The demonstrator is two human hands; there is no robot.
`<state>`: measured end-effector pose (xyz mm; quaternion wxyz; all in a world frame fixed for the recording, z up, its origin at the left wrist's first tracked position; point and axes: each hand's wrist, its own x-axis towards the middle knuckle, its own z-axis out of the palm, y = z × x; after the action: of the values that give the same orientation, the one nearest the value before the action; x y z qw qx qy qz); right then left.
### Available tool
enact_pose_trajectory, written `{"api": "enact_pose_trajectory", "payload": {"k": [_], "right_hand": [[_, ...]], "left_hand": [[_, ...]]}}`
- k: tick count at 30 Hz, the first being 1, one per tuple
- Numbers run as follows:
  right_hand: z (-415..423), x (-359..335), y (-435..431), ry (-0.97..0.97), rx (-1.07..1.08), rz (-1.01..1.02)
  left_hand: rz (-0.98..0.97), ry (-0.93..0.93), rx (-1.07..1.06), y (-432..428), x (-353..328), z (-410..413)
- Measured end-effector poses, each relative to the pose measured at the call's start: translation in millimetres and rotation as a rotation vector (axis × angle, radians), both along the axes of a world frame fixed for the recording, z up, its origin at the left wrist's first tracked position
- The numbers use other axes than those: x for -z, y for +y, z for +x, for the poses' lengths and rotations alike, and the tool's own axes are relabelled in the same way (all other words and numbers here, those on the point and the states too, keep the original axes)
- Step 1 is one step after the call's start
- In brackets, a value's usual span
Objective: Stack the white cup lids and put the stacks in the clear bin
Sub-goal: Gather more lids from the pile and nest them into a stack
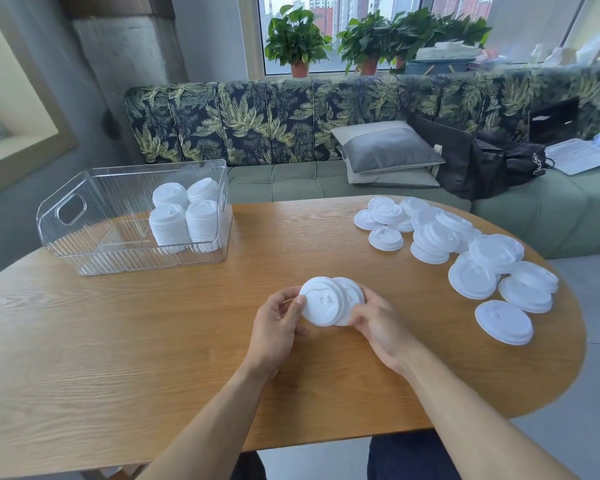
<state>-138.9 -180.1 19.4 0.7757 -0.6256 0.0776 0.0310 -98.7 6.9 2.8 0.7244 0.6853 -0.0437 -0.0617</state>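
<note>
Over the middle of the wooden table (118, 341), my left hand (276, 327) and my right hand (378, 327) hold a small stack of white cup lids (326, 301) between them, tilted on edge. My left thumb lies on the front lid's rim; my right fingers curl round the back of the stack. Several loose lids (465, 251) lie scattered and overlapping at the table's right side. The clear bin (84, 237) stands at the back left, with several tall lid stacks (187, 220) in its right end.
A leaf-patterned sofa (291, 126) with grey cushions (385, 150) and a black bag (482, 161) runs behind the table. Potted plants (298, 39) stand on the window sill. The table's rounded right edge is close to the loose lids.
</note>
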Motion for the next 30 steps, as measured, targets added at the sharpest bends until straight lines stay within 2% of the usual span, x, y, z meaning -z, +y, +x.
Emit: {"api": "enact_pose_trajectory", "payload": {"k": [4,18,30], "right_hand": [[0.5,1.4,-4.4,0.015,-0.006,0.155],[2.4,-6.2,-0.7,0.027,-0.164,0.031],[1.1,2.0,-2.1,-0.001,-0.105,0.045]], "left_hand": [[-0.004,0.008,0.011,1.4,-0.9,1.0],[0.019,-0.035,0.049,-5.2,2.1,-4.9],[0.094,-0.071,0.102,-4.8,0.5,-7.9]]}}
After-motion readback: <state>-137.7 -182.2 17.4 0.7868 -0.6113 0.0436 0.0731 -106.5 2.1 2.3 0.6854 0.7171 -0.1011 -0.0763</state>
